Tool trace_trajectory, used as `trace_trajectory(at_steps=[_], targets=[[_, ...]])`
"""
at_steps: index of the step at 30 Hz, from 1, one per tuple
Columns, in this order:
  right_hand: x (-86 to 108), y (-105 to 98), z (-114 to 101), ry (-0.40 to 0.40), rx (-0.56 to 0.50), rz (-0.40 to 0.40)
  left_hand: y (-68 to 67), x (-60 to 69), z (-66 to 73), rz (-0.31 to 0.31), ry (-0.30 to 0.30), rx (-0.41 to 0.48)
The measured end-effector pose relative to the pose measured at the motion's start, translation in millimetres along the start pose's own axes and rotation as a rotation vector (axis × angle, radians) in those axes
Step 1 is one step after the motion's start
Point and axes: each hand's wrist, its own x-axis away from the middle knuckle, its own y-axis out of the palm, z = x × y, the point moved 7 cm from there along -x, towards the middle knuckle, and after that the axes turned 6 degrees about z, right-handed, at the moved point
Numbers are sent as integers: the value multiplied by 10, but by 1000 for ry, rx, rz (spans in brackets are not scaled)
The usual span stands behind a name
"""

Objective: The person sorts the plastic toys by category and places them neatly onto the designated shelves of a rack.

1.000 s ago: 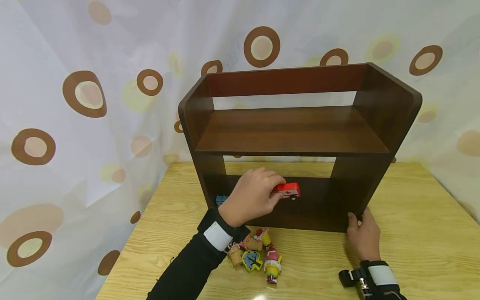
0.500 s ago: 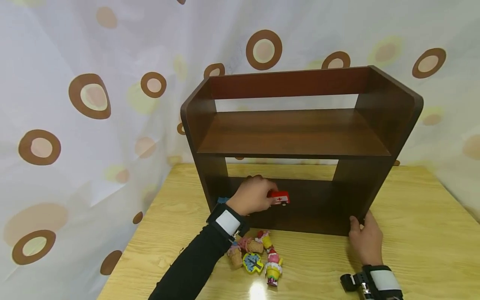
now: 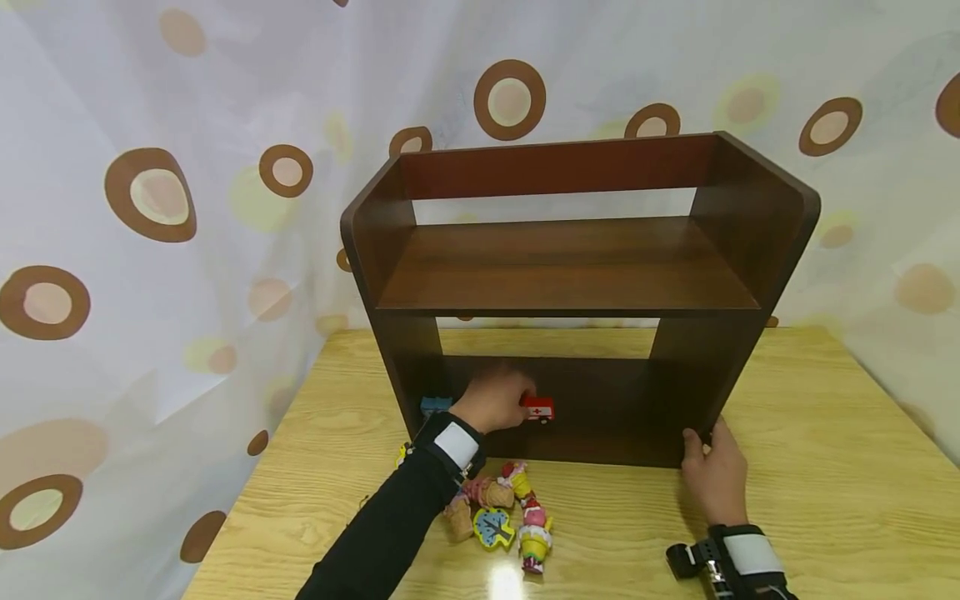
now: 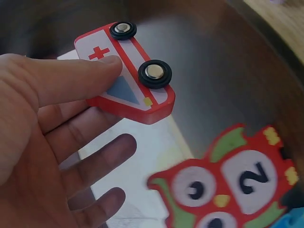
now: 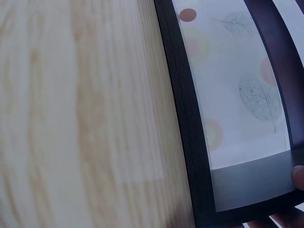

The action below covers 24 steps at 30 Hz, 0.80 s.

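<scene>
A red and white toy ambulance (image 3: 539, 408) is in the lower compartment of a dark brown wooden shelf (image 3: 570, 262). My left hand (image 3: 495, 400) pinches it between thumb and fingers. Up close in the left wrist view, the ambulance (image 4: 128, 76) shows a red cross and black wheels; the other fingers extend below it. Near it in that view is a red owl piece (image 4: 223, 183) marked with a 2. My right hand (image 3: 716, 471) grips the shelf's lower right side panel; the right wrist view shows only its thumb (image 5: 298, 176) and some fingertips at the shelf's edge.
A blue toy (image 3: 436, 406) sits at the compartment's left end. On the wooden table (image 3: 832, 467) before the shelf lie ice-cream-cone toys (image 3: 491, 493), a blue and yellow tree piece (image 3: 493, 528) and a yellow figure (image 3: 535, 542). A patterned curtain (image 3: 247, 100) hangs behind.
My left hand has carried the ambulance left and lower inside the bottom compartment, still pinching it. My right hand keeps its place on the shelf's side. The head view has shifted slightly.
</scene>
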Motion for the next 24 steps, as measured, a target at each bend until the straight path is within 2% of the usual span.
trace_trajectory(at_steps=[7, 13, 24], targets=[[4, -1, -4, 0, 0, 7, 136, 57, -55, 6, 19, -66], [1, -2, -8, -1, 2, 11, 152, 99, -65, 40, 31, -96], [-3, -2, -6, 4, -2, 13, 246, 132, -86, 53, 20, -138]])
